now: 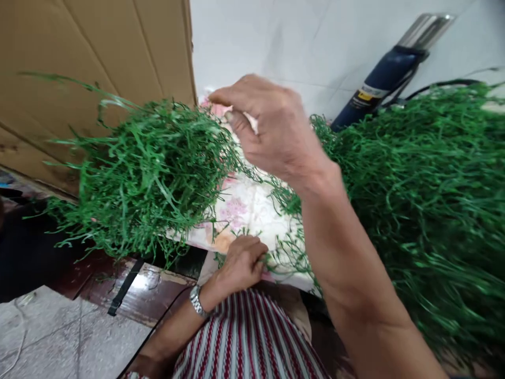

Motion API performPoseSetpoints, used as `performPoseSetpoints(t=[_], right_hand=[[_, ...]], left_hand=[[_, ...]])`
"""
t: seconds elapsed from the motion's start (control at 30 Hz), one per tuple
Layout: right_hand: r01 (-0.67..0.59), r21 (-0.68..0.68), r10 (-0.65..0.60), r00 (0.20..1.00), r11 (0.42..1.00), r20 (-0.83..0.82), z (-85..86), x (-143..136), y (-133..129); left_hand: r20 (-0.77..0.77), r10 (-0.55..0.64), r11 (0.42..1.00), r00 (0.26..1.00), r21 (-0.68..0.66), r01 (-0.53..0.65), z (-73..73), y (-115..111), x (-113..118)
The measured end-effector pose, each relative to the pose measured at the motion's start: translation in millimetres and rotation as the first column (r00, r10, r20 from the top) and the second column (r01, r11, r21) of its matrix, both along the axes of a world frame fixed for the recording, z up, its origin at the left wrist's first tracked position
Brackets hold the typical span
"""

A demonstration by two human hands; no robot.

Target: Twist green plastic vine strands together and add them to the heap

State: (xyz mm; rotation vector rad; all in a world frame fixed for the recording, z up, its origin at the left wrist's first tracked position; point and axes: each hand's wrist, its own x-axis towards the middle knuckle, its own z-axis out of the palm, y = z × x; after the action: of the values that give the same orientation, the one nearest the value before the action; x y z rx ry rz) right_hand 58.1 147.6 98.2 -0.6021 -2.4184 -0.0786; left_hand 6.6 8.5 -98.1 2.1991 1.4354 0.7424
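My left hand (242,263), with a metal watch on its wrist, is closed at the near edge of a flower-patterned table (234,210). Thin green plastic-looking sprigs poke out around its fingers. Higher up, my right hand (272,123) reaches across the table beside a tangled heap of green sprigs (153,173). Its thumb and forefinger are apart, and I see nothing between them; the other fingers are partly hidden. A larger green heap (430,184) fills the right side, partly behind my right forearm. Loose sprigs (290,250) lie on the table between the heaps.
A large cardboard box (130,47) stands behind the left heap. Against the pale wall leans a dark blue cylinder with a metal end (379,79). Below the table are a dark red glossy surface with a black strap (126,287) and a tiled floor (51,337).
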Motion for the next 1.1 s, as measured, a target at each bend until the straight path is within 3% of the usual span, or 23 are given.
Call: performPoseSetpoints(t=[0.1, 0.27, 0.33, 0.47, 0.53, 0.7, 0.77, 0.9, 1.1], right_hand=[[0.099, -0.023, -0.1, 0.993, 0.995, -0.063, -14.9, 51.6, -31.1], [0.085, -0.236, -0.175, 0.903, 0.968, -0.392, -84.6, 116.8, -93.8], [0.108, -0.278, -0.205, 0.916, 0.954, -0.345, -111.0, 129.8, -110.5], [0.155, -0.258, -0.152, 0.988, 0.954, 0.032, -144.5, 135.0, -120.2], [0.202, -0.209, -0.183, 0.977, 0.957, 0.105, -153.8, 133.8, -116.9], [0.354, -0.085, -0.345, 0.933, 0.932, 0.103, -160.6, 140.4, -106.3], [0.361, -0.087, -0.353, 0.93, 0.928, 0.099, -159.5, 144.9, -105.2], [0.323, -0.141, -0.321, 0.946, 0.936, 0.039, -158.6, 149.3, -106.7], [0.426, -0.105, -0.424, 0.905, 0.898, 0.047, -155.7, 147.6, -105.7]], left_hand=[[0.166, 0.08, 0.996, 0.983, -0.042, -0.074, -2.8, 1.7, 0.9], [0.411, 0.229, 0.966, 0.883, -0.209, -0.153, -4.3, 8.4, -0.2], [0.459, 0.314, 0.941, 0.831, -0.269, -0.207, -1.3, 10.8, -0.8], [0.555, 0.389, 0.916, 0.735, -0.316, -0.246, 8.5, 14.5, 2.7], [0.666, 0.395, 0.912, 0.632, -0.368, -0.182, 12.4, 16.0, 5.3], [0.88, 0.425, 0.905, 0.212, -0.411, -0.106, 18.5, 19.8, 4.1], [0.893, 0.428, 0.903, 0.135, -0.417, -0.103, 20.5, 21.1, 2.2], [0.873, 0.462, 0.886, 0.158, -0.462, -0.041, 20.6, 23.7, 2.7], [0.838, 0.413, 0.909, 0.357, -0.4, -0.113, 12.5, 25.6, 3.3]])
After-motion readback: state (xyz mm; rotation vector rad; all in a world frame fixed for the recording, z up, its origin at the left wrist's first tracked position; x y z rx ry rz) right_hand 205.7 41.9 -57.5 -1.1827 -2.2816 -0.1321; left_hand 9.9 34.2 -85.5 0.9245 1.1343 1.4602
